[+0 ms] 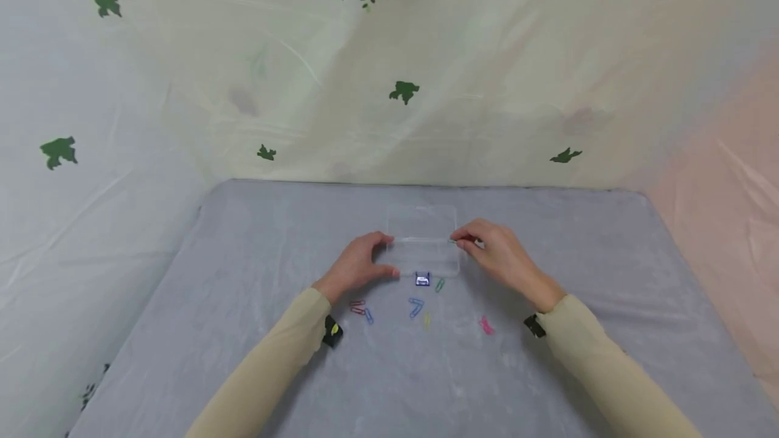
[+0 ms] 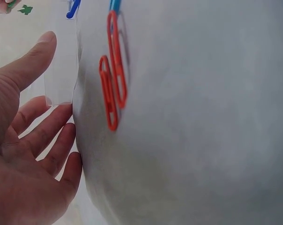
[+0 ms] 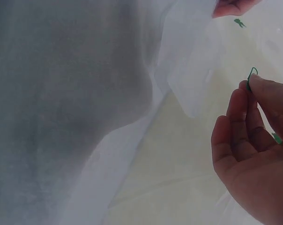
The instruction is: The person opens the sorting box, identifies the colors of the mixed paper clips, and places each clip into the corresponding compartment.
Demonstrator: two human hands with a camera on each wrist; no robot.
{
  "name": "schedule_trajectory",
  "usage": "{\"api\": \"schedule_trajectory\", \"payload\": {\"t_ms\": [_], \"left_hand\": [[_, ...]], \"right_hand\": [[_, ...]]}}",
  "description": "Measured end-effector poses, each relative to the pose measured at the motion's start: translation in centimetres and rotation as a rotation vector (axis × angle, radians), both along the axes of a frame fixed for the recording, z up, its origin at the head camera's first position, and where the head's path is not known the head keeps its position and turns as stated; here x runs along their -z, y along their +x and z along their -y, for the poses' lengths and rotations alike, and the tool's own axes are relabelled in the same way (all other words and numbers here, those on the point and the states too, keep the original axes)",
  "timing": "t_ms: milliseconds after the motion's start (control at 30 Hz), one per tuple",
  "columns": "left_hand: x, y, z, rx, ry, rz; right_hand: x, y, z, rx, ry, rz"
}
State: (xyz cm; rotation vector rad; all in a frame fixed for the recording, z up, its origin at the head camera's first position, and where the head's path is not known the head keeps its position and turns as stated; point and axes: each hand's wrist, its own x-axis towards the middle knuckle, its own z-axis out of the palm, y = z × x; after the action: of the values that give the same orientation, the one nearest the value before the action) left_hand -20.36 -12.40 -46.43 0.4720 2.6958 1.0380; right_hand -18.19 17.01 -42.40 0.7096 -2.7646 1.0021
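A clear plastic box [image 1: 426,259] lies on the grey cloth with its lid [image 1: 422,222] folded back, away from the person. At the box's left side is my left hand [image 1: 360,263], thumb near the front corner and fingers by the hinge; in the left wrist view its fingers are spread, fingertips at the box's end. My right hand [image 1: 498,255] pinches a green paper clip [image 3: 253,71] between thumb and forefinger, close by the box's right end. Just before the box lie a dark blue binder clip [image 1: 422,280] and another green paper clip [image 1: 439,285].
Nearer the person lie red paper clips [image 1: 358,307], a blue one [image 1: 368,316] beside them, two more blue paper clips [image 1: 416,307], a yellow clip [image 1: 427,320] and pink clips [image 1: 486,326]. A pale curtain [image 1: 341,120] with green bird shapes hangs behind the table [image 1: 255,222].
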Motion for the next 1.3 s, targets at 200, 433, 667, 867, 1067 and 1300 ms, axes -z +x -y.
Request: {"api": "schedule_trajectory", "payload": {"t_ms": [200,433,667,867,1067,1300], "left_hand": [[0.0,0.0,0.0,-0.014,-0.017,0.026],[-0.3,0.1,-0.2,-0.018,-0.003,0.015],[-0.5,0.3,-0.3,-0.015,-0.018,0.03],[-0.6,0.4,-0.2,-0.02,-0.009,0.039],[-0.5,0.5,-0.2,-0.019,-0.003,0.034],[-0.6,0.5,-0.2,-0.021,-0.009,0.041]], "right_hand": [[0.4,-0.7,0.1,0.007,0.021,0.018],[0.8,-1.2,0.4,0.009,0.037,0.035],[1.5,-1.6,0.7,0.014,0.076,0.056],[2.1,-1.9,0.9,0.002,0.103,0.037],[2.2,-1.8,1.1,0.006,0.11,0.062],[2.3,-1.4,0.7,0.001,0.102,0.063]]}}
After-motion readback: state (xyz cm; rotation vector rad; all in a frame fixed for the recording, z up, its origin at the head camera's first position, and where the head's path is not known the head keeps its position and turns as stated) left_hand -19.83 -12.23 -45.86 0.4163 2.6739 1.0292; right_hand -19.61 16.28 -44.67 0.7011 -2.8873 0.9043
